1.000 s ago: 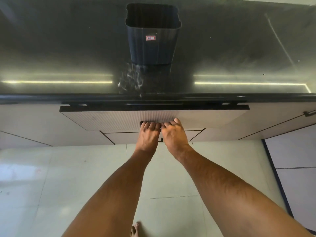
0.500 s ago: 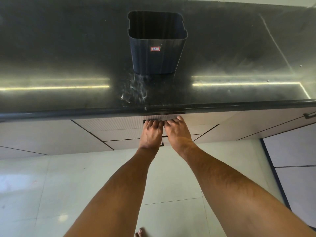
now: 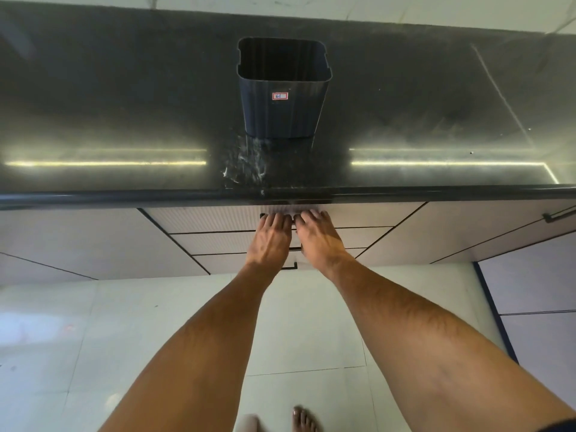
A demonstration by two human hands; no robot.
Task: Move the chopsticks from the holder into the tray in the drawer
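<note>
A dark ribbed holder [image 3: 282, 101] with a small red-edged label stands on the black countertop [image 3: 124, 120], and no chopsticks show in its mouth. Below the counter edge, the top drawer [image 3: 202, 218] sits flush with the cabinet front, so the tray inside is hidden. My left hand [image 3: 271, 238] and my right hand [image 3: 318, 238] lie side by side against the drawer front. Their fingers stretch flat over its dark handle [image 3: 262, 216] and hold nothing.
Two more drawers lie under the top one, the lowest with a black handle [image 3: 290, 267]. A cabinet door handle [image 3: 558, 216] is at the far right. Pale floor tiles [image 3: 93, 338] spread below, with my bare toes [image 3: 304, 419] at the bottom edge.
The top drawer slid from partly out to fully in under both hands. The view tilted, so more of the counter and holder shows.
</note>
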